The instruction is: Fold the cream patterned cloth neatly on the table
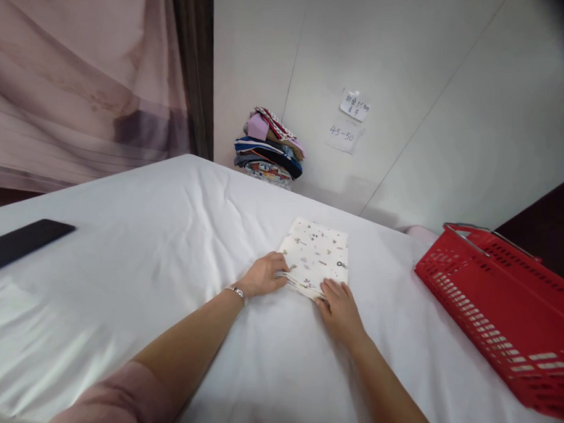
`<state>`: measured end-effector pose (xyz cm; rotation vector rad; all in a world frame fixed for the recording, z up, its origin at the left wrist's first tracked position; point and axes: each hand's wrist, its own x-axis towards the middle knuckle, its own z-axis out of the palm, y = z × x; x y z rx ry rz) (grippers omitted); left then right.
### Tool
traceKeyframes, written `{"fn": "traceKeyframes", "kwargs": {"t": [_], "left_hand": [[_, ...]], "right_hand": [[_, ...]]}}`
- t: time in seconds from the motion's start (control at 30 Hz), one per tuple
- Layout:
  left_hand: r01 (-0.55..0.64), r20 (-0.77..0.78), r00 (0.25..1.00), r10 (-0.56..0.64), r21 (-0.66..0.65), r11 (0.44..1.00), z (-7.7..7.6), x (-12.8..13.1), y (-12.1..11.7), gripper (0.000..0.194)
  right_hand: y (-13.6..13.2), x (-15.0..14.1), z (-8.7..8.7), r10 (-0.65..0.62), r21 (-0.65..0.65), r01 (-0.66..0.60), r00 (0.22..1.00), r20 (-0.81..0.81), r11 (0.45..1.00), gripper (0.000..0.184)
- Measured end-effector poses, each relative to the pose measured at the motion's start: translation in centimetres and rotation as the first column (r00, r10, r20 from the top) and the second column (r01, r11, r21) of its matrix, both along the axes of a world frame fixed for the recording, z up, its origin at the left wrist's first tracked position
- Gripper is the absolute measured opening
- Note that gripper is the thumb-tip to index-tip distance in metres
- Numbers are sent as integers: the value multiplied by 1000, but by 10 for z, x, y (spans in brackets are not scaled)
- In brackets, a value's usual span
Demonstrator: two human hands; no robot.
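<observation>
A folded white cloth (314, 253) with small scattered prints lies flat on the white-covered table, its layered edge facing me. At its near left corner my left hand (264, 274) is closed, thumb and fingers pinching the layers. My right hand (341, 309) grips the near right corner, fingers on top and thumb at the layered edge. The cloth's far side rests on the table, untouched by either hand.
A red plastic basket (500, 318) with metal handles stands at the right. A dark flat object (26, 242) lies at the left edge. Beyond the table's far edge rises a stack of folded fabrics (270, 148) by the wall, which bears paper notes (355, 106).
</observation>
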<state>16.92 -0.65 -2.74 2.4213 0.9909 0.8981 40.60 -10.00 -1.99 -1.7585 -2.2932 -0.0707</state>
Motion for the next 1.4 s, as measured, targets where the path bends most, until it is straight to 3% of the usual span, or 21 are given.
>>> {"fn": "traceKeyframes", "kwargs": {"t": [0.1, 0.2, 0.3, 0.4, 0.57, 0.83, 1.07, 1.2, 1.4], "left_hand": [[-2, 3, 1000, 2, 6, 1000, -1, 0, 0, 17], [2, 0, 1000, -2, 12, 1000, -2, 0, 1, 16], [-4, -3, 1000, 4, 20, 1000, -4, 0, 2, 17], [-7, 0, 1000, 7, 32, 999, -3, 0, 2, 18], [-14, 5, 1000, 14, 23, 1000, -2, 1, 1, 17], [-27, 7, 1000, 27, 32, 999, -2, 3, 0, 17], [-28, 3, 1000, 28, -5, 1000, 0, 2, 1, 16], [-23, -1, 1000, 23, 8, 1000, -1, 3, 1, 16], [-12, -7, 1000, 12, 14, 1000, -1, 2, 0, 17]], "right_hand": [[-1, 1, 4, 5, -36, -6, 1000, -20, 999, 32], [3, -2, 19, -8, -96, 4, 999, -40, 995, 22], [12, -8, 29, -2, -114, -3, 999, -48, 993, 25], [20, -15, 23, 23, -70, -26, 999, -46, 997, 25], [21, -16, 7, 19, -109, -22, 999, -29, 994, 37], [41, -13, 27, 63, -148, -81, 991, -120, 986, 33], [74, -25, 10, -35, -137, 38, 999, 26, 990, 35], [68, -25, 7, -5, -115, 11, 999, 54, 993, 35], [31, -16, -1, -26, -64, 29, 998, 53, 998, 43]]}}
